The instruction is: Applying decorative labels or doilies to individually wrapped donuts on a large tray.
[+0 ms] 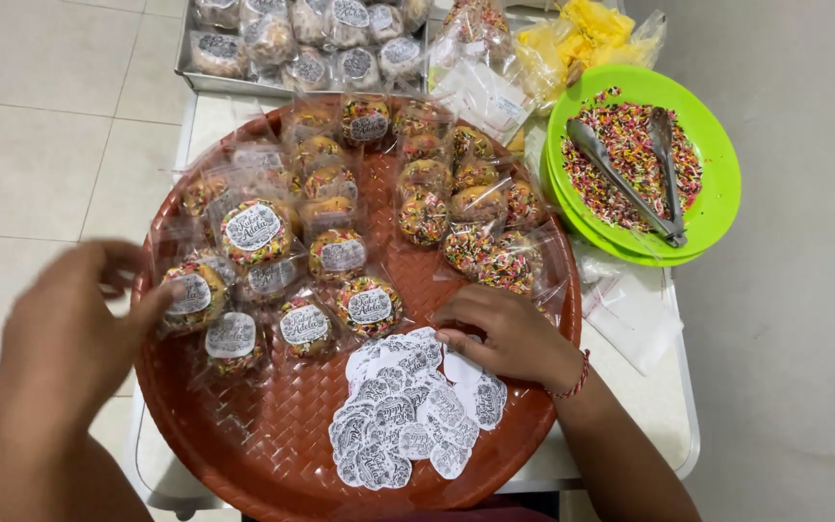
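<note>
While resting on the stickers (417,411), right hand (506,333) fingertips pinched on 1; left hand (70,324) raised, fingers loosely apart.

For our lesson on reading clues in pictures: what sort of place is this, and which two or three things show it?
Probably a home or small workshop where sweets are packed by hand. A round woven tray holds sprinkle-covered treats in clear wrappers, loose paper labels lie under the right hand, and a green plate of sprinkles carries metal tongs.

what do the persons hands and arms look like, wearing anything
Both hands are bare: no gloves, and no sleeves reach the forearms in view. The right hand has a thin red beaded bracelet at the wrist. The left hand shows no jewellery; it is slightly blurred. No rings are visible on the fingers.
</note>
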